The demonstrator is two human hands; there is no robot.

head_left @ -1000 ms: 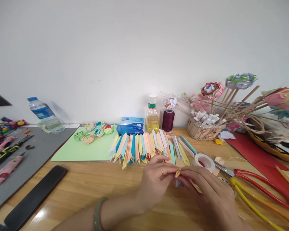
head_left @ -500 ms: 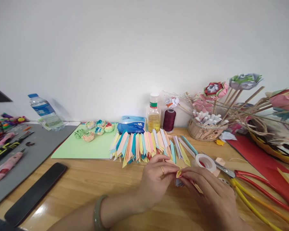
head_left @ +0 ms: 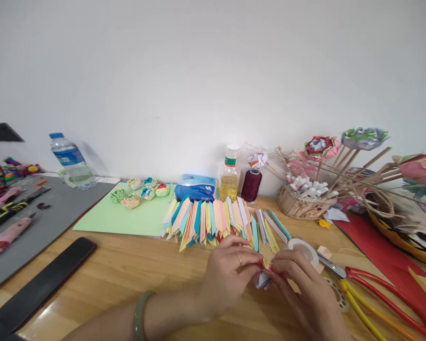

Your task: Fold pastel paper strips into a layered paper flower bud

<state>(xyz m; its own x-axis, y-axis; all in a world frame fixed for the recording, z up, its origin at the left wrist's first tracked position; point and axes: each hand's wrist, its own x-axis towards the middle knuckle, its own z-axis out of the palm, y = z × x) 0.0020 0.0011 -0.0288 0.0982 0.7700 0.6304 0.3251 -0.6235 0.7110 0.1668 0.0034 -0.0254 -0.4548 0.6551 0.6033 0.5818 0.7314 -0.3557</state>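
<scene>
Head view: left hand [head_left: 225,277] and right hand [head_left: 303,286] together pinch a folded paper [head_left: 263,280] over the near table [head_left: 128,270], paper strips [head_left: 208,220] beyond, scissors [head_left: 337,269] right.

This seems to be a paper-craft corner, though whether in a home or a studio cannot be told. The wooden surface [head_left: 120,270] stands by a bare pale wall [head_left: 163,71] and carries bright strips [head_left: 200,222], rosettes [head_left: 131,201] on a green sheet [head_left: 106,222], a thread spool [head_left: 252,184], tape [head_left: 308,246], scissors [head_left: 337,270] and paper flowers [head_left: 365,138] on sticks. Folded paper [head_left: 263,280] sits between the person's fingers [head_left: 249,259]. Tools [head_left: 7,215] lie on a grey mat [head_left: 51,225]; a water bottle [head_left: 74,163] and tissue pack [head_left: 196,188] look everyday.
</scene>
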